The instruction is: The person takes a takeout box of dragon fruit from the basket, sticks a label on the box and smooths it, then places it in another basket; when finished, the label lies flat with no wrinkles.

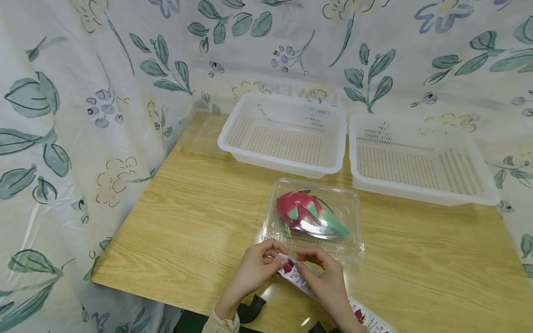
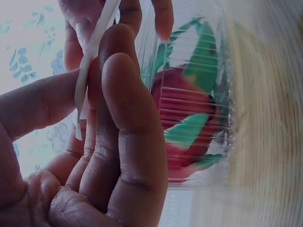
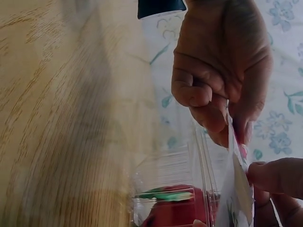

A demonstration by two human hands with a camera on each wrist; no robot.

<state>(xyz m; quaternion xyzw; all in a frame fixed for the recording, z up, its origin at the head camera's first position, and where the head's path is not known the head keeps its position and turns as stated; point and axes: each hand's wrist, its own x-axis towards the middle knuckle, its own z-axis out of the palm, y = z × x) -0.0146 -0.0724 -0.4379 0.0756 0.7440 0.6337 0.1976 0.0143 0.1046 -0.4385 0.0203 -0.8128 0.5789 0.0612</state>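
Note:
A white label strip [image 1: 294,276] printed with red fruit pictures runs from between the two hands toward the bottom right. Its near end is pinched between thumb and fingers of my left hand [image 1: 257,267]; the edge of the strip [image 2: 91,59] shows between them in the left wrist view. My right hand [image 1: 329,280] pinches the strip a little farther along, its thumb [image 3: 277,176] against the printed face. Just beyond both hands lies a closed clear plastic box [image 1: 350,208], holding a red dragon fruit [image 1: 296,206] with green tips.
Two white perforated baskets stand side by side at the back, the left basket [image 1: 231,155] and the right basket [image 1: 416,193]. They rest on a wooden table [image 1: 179,222]. A floral curtain [image 1: 104,162] hangs behind and left. Black wrist straps [image 1: 251,309] show below.

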